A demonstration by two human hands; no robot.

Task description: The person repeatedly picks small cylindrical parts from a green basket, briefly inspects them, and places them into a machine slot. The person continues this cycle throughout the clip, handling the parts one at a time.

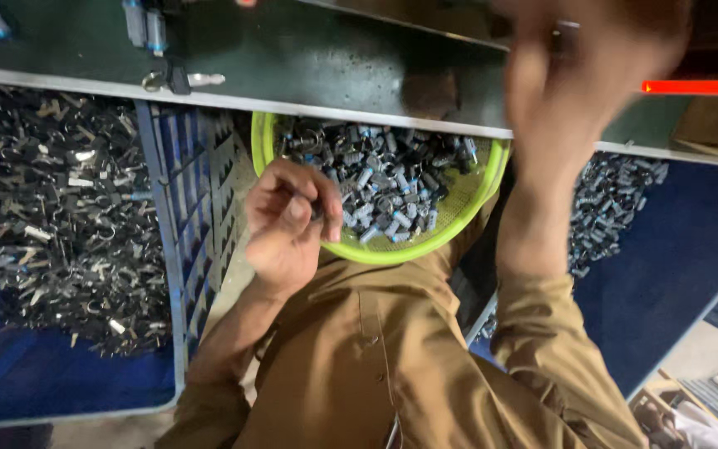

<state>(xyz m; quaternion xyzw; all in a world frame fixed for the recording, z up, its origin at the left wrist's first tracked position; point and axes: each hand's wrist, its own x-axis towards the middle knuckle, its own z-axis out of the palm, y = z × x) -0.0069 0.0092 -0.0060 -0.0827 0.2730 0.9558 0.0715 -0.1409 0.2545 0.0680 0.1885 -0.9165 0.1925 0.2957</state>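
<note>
A yellow-green mesh basket (269, 137) rests on my lap against the bench edge, holding several small grey and blue metal parts (392, 179). My left hand (288, 220) hovers at the basket's left rim, fingers curled tight around a small dark part that is mostly hidden. My right hand (579, 79) is raised over the green bench top (317, 58) and is blurred by motion. Something small and metallic shows at its fingertips, but I cannot make out a grip.
A blue crate (180, 208) on the left holds a heap of dark metal pieces (51, 208). On the right, another blue bin (675, 258) holds more grey parts (612, 195). A keyring piece (180, 80) and small blue cylinders (145, 27) lie on the bench.
</note>
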